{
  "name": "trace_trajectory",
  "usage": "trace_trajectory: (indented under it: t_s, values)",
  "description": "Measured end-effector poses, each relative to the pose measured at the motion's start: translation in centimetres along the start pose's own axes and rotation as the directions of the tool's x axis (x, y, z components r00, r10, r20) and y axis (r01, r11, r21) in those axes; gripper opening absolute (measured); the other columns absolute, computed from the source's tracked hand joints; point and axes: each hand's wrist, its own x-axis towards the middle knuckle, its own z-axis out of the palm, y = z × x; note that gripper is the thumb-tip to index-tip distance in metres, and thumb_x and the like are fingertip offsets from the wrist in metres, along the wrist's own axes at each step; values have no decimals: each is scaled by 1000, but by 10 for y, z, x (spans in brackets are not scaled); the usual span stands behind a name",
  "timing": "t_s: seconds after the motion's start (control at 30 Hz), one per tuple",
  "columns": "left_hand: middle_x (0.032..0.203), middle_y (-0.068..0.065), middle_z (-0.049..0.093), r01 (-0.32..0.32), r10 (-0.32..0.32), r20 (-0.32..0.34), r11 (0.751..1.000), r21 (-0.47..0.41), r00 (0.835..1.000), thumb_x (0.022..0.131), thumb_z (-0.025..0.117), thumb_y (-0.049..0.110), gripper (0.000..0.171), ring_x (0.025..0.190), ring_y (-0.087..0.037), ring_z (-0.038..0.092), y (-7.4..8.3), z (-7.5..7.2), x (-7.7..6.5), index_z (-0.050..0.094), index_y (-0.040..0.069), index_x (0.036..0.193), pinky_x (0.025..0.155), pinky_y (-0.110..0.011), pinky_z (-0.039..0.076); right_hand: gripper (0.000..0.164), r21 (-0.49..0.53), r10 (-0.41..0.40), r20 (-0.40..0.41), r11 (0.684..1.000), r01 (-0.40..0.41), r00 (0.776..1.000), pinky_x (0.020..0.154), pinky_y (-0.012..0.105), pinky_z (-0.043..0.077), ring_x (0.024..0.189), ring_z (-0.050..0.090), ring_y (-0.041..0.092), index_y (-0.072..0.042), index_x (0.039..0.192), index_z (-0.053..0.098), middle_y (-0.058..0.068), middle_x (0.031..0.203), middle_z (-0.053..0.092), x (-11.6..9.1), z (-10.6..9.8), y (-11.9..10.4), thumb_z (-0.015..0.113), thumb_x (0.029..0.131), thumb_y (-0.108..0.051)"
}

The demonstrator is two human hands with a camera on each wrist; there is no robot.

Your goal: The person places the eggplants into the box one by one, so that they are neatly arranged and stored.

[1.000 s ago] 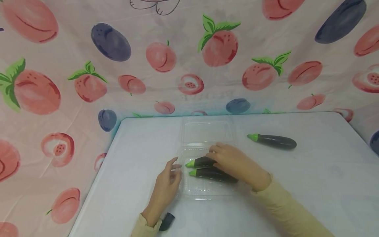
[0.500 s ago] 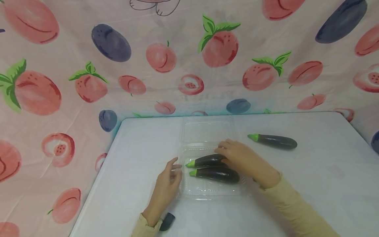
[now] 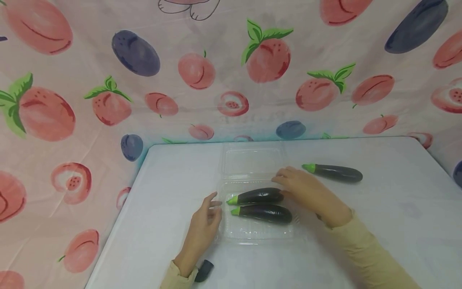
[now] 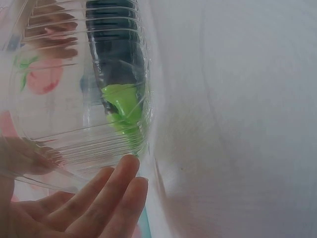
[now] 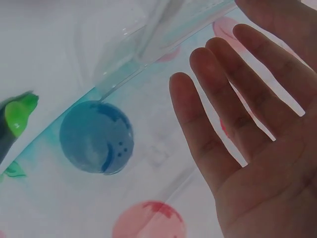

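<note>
- Far eggplant (image 3: 261, 195) and near eggplant (image 3: 265, 213): a glossy, dark pair lying side by side in the clamshell base (image 3: 249, 235), green calyxes toward the base's left edge, rounded ends toward its right edge.
- The base is clear plastic and sits at mid-desk; its hinged lid (image 3: 254, 161) is folded back toward the far edge of the desk (image 3: 382, 216).
- My left hand (image 3: 202, 224) is at the base's left edge, with fingers extended and loose; the left wrist view shows the fingertips against the ribbed wall, a green calyx visible through the plastic. I am not clenching anything with it.
- My right hand (image 3: 304, 190) is at the right side of the base, near the rounded end of the far eggplant; I cannot tell whether the two touch. In the right wrist view its fingers are straight and slightly apart, the palm bare; I grip nothing there.
- Third eggplant (image 3: 337, 172): on the desk outside the clamshell, toward the far right corner, calyx pointing left.
- Small black object (image 3: 204, 271): beside my left sleeve (image 3: 176, 277), toward the desk's near edge; its kind is unclear.
- Fruit-print cloth (image 3: 216, 28): hangs beyond the far edge, with pink and blue fruits.
</note>
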Motion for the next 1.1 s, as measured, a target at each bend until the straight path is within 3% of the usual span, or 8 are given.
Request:
trace_trajectory:
  t_s: [0.23,0.6,1.1]
  values:
    - [124,-7,68,-3,3,0,1000,0,1000,101,54,16,46,103,-23,70,-1,0,0,44,11,145,89,-41,58,36,26,30,-21,999,-29,999,89,42,56,102,64,28,-3,113,69,10,106,67,-6,0,9,81,79,-3]
    - [124,-8,68,-5,5,2,1000,-6,1000,101,54,15,46,103,-24,70,0,0,0,44,10,145,89,-41,58,35,34,141,32,989,-143,989,91,49,55,109,63,33,-4,116,69,13,112,67,-11,-4,22,79,82,-7]
    - [124,-6,68,4,-4,0,1000,4,1000,101,54,15,45,104,-23,70,-1,0,0,45,11,145,89,-40,58,35,57,163,7,985,-163,987,93,50,54,108,63,33,-3,116,69,13,111,68,-16,-3,37,78,83,-6]
